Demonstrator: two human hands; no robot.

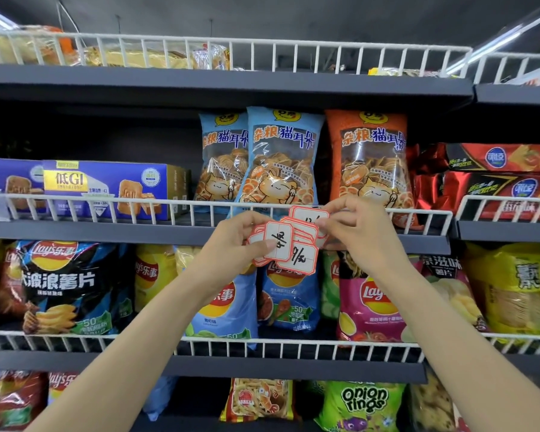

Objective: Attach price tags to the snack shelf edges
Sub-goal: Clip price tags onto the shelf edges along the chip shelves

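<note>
We judge the price tags [286, 243] to be thin, light and bendable paper, easy to slip from a fanned stack, so we would pinch one by its edge or corner. Our left hand [234, 241] grips the stack, thumb on the front tag; our right hand [356, 227] pinches the top tag [307, 216]. The tags are white with red borders and handwritten numbers, held just before the grey shelf edge [106, 232] under the cat-ear snack bags [278, 157].
</note>
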